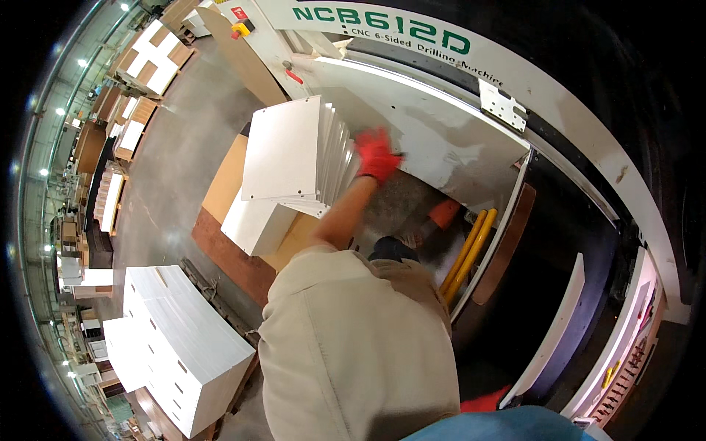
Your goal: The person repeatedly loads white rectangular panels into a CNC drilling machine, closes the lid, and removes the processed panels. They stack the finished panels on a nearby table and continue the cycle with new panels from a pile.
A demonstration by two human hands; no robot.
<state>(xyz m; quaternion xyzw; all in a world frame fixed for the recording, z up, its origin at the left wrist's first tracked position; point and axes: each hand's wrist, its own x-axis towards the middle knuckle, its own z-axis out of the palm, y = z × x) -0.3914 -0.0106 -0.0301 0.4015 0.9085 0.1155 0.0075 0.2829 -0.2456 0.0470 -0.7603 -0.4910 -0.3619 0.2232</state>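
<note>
My left hand (379, 154), in a red glove and blurred by motion, reaches out beside the right edges of a stack of white panels (283, 151). Its thumb stands apart from the fingers, and I see nothing held in it. The upper panels lean fanned out, with small dark holes near their corners. Low on the right, part of my right hand (485, 400), also red-gloved, meets the lower end of a long white panel (548, 331). That hand looks closed on the panel's end, though most of its fingers are hidden. Its forearm is out of sight.
A white drilling machine (434, 110) curves across the top and right. Two yellow bars (468, 250) rise beside its opening. More white panels (180, 338) are stacked at lower left. Brown boards (235, 253) lie under the nearer stack. Further pallets (151, 59) line the far left.
</note>
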